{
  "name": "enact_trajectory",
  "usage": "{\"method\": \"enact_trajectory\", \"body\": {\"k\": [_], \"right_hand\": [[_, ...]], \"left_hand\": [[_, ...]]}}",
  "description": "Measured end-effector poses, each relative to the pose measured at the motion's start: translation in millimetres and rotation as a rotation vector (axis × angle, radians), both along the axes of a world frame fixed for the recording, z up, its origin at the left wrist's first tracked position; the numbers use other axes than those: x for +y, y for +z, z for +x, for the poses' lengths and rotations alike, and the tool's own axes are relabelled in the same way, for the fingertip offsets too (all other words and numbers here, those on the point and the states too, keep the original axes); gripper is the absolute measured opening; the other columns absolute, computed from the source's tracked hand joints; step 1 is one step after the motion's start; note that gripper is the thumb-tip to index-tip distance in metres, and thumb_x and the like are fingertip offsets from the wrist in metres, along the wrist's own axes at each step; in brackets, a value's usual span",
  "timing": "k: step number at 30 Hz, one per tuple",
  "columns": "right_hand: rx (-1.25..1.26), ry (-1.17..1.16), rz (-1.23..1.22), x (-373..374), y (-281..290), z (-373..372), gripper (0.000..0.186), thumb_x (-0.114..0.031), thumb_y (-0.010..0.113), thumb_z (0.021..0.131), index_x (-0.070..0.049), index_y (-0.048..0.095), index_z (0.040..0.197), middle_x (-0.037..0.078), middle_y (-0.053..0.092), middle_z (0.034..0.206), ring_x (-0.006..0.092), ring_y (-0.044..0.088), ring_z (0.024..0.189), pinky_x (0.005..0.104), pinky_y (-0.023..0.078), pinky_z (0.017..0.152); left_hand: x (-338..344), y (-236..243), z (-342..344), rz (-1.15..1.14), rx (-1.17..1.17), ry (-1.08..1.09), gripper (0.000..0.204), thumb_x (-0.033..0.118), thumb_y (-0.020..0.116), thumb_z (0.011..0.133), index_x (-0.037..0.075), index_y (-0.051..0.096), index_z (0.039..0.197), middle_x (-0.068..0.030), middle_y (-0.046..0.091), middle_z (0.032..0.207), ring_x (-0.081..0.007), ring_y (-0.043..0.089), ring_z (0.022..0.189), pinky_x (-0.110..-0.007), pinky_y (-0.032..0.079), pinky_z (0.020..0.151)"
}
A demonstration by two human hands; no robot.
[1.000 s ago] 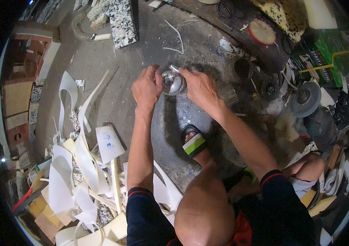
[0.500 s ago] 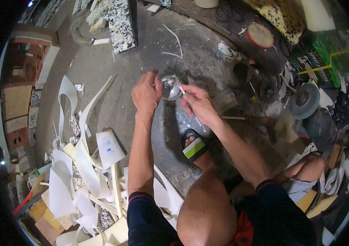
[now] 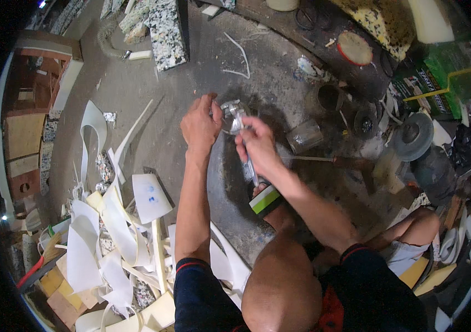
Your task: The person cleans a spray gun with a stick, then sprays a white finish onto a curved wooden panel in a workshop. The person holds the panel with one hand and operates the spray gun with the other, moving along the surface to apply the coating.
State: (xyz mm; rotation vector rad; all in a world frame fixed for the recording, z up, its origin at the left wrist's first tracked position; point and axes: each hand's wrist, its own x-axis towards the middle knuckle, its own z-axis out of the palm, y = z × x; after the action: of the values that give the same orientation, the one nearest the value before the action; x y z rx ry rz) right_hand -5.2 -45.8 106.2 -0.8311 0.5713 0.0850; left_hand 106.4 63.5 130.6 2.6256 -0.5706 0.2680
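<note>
Over the floor in front of me is a shiny round metal piece (image 3: 230,115), small and blurred in its details. My left hand (image 3: 199,126) is closed at its left edge, the fingers curled and their tips partly hidden. From the right, my right hand (image 3: 262,148) grips a slim silver tool (image 3: 251,169). One end of the tool reaches the metal piece, and the other points down toward my sandal (image 3: 265,201). The tool's exact kind cannot be made out.
White and yellow foam offcuts (image 3: 152,199) pile up at my left. A speckled foam block (image 3: 167,39) lies farther off. Toward the right stand a dark can (image 3: 325,98), a clear container (image 3: 304,136), a wooden-handled tool (image 3: 351,162) and a grey disc-shaped thing (image 3: 412,141).
My right hand has shifted slightly left and down, and the tool has swung to a steeper angle against the metal piece. My left hand stays nearly in place.
</note>
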Motion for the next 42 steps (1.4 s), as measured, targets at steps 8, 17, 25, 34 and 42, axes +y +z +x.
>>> {"method": "enact_trajectory", "body": {"k": [8,17,25,34,42], "right_hand": [[0.083,-0.145,0.04,19.7,8.7,9.6,0.034,0.001,0.046,0.096,-0.009,0.047,0.128,0.006,0.055,0.077,0.0123,0.051,0.049,0.0287,0.037,0.036],[0.098,-0.116,0.03,22.1,24.2,5.3,0.029,-0.001,0.045,0.099,-0.009,0.046,0.127,0.008,0.056,0.082,0.0139,0.051,0.054,0.0293,0.041,0.043],[0.167,-0.17,0.062,22.8,29.6,8.5,0.034,-0.002,0.048,0.099,-0.009,0.044,0.132,0.009,0.057,0.081,0.0143,0.052,0.054,0.0295,0.04,0.041],[0.092,0.117,-0.249,-18.1,12.9,4.0,0.035,-0.002,0.049,0.098,-0.001,0.049,0.133,0.006,0.057,0.079,0.0107,0.052,0.054,0.0268,0.038,0.041],[0.057,0.199,-0.304,-28.0,17.4,2.6,0.034,-0.002,0.047,0.098,0.001,0.051,0.131,0.006,0.057,0.077,0.0104,0.049,0.049,0.0275,0.039,0.041]], "left_hand": [[2.1,-4.8,0.2,-0.025,0.0,-0.014,0.019,0.022,0.058,0.092,0.017,0.068,0.107,-0.0116,0.07,0.091,-0.0366,0.069,0.079,-0.047,0.054,0.068],[1.5,-5.0,1.5,-0.048,-0.015,-0.013,0.019,0.022,0.057,0.092,0.016,0.068,0.106,-0.0121,0.069,0.089,-0.0363,0.068,0.08,-0.047,0.054,0.069],[1.7,-5.4,-0.7,-0.068,0.015,0.012,0.017,0.022,0.058,0.092,0.016,0.069,0.104,-0.0119,0.069,0.088,-0.0357,0.068,0.08,-0.046,0.054,0.068],[0.1,-4.3,-1.2,-0.044,-0.078,-0.01,0.017,0.023,0.059,0.092,0.016,0.069,0.103,-0.0121,0.069,0.088,-0.0353,0.068,0.079,-0.045,0.054,0.068],[0.0,-3.3,1.7,-0.033,-0.019,-0.012,0.018,0.023,0.058,0.092,0.015,0.069,0.105,-0.0127,0.07,0.091,-0.036,0.069,0.08,-0.046,0.055,0.068]]}}
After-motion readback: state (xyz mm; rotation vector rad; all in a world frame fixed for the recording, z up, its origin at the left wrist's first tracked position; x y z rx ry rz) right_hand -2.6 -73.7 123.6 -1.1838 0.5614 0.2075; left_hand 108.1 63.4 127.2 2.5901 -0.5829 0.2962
